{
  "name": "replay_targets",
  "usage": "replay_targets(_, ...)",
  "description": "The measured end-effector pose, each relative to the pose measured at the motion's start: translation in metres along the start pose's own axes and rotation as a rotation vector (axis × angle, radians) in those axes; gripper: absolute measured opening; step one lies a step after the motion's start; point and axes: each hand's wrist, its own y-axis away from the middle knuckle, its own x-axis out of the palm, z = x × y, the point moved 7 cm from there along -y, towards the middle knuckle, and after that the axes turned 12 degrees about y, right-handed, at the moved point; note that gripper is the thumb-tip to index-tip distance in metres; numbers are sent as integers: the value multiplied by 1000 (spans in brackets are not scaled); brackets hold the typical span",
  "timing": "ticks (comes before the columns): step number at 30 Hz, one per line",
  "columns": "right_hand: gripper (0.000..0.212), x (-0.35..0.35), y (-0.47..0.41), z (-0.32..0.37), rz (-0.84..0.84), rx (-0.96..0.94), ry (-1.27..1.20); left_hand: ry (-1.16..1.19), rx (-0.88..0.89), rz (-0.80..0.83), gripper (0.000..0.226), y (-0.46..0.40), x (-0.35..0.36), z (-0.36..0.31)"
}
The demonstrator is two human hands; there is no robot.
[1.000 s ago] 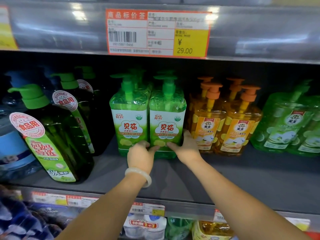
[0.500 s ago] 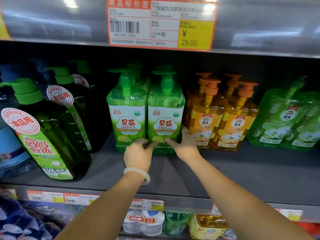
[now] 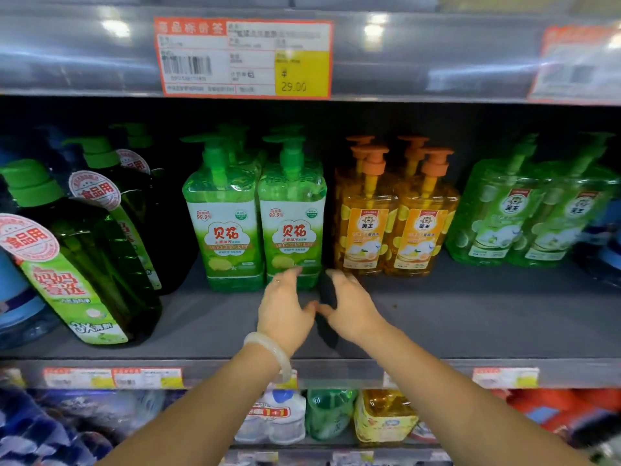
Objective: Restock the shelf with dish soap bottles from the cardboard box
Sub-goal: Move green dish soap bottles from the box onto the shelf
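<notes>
Two light-green plastic pump bottles of dish soap [image 3: 255, 213] stand upright, side by side and touching, on the grey shelf board [image 3: 470, 314], between dark-green jugs [image 3: 87, 264] and orange pump bottles [image 3: 396, 223]. Left hand [image 3: 285, 307], pale bangle [image 3: 268, 351] at wrist, fingers loosely extended, fingertips at the base of the right green bottle; contact uncertain. Right hand [image 3: 349, 307] just beside, fingers curled around a dark object [image 3: 327, 294], blurred, identity unclear. Cardboard box out of view.

You face a grey store shelf [image 3: 470, 317] with a dark back panel [image 3: 336, 119]. Above it a glossy rail [image 3: 84, 55] reflects ceiling lights and carries an orange price tag [image 3: 243, 57]; smaller tags [image 3: 114, 378] line the front edge.
</notes>
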Motion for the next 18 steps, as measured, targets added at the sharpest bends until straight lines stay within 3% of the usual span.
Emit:
replay_targets(3, 65, -14, 27, -17, 34, -76, 167, -136, 136, 99, 67, 11, 24, -39)
replay_targets(6, 65, -44, 66, -61, 6, -36, 244, -248, 253, 239, 72, 32, 69, -83)
replay_targets(12, 60, -116, 192, -203, -56, 246, 304, -390, 411, 568, 79, 122, 209, -179)
replay_targets(18, 70, -163, 381, -342, -34, 636, 347, -400, 678, 864, 62, 259, 360, -275)
